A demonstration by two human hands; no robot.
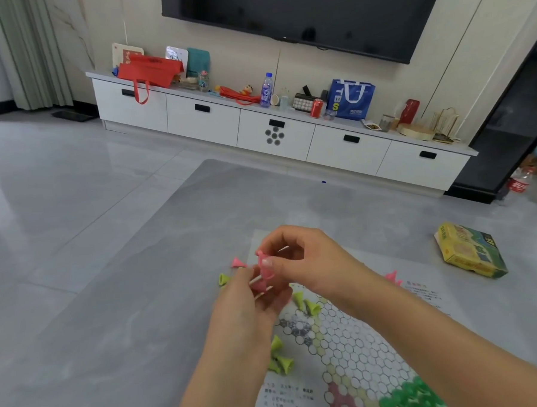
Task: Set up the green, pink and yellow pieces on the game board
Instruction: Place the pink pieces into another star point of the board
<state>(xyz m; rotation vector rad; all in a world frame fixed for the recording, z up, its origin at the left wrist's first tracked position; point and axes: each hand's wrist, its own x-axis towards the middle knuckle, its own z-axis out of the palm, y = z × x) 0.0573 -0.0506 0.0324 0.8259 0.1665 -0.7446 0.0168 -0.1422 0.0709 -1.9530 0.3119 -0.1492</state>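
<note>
Centre frame: my right hand (307, 260) pinched a pink piece (266, 267); my left hand (250, 300) cupped more pink pieces beneath, seemingly as a stock to draw from. Lower right: paper game board (346, 348) on the desk (142, 303), green pieces (414, 399) already filling one corner. Yellow-green pieces (280, 356) lay loose at the board's left edge, unplaced. Right: game box (470, 250).

Pink cone pieces (266, 267) are held above the paper hexagon-grid game board (346, 348); yellow-green cones (281, 356) lie toppled.
</note>
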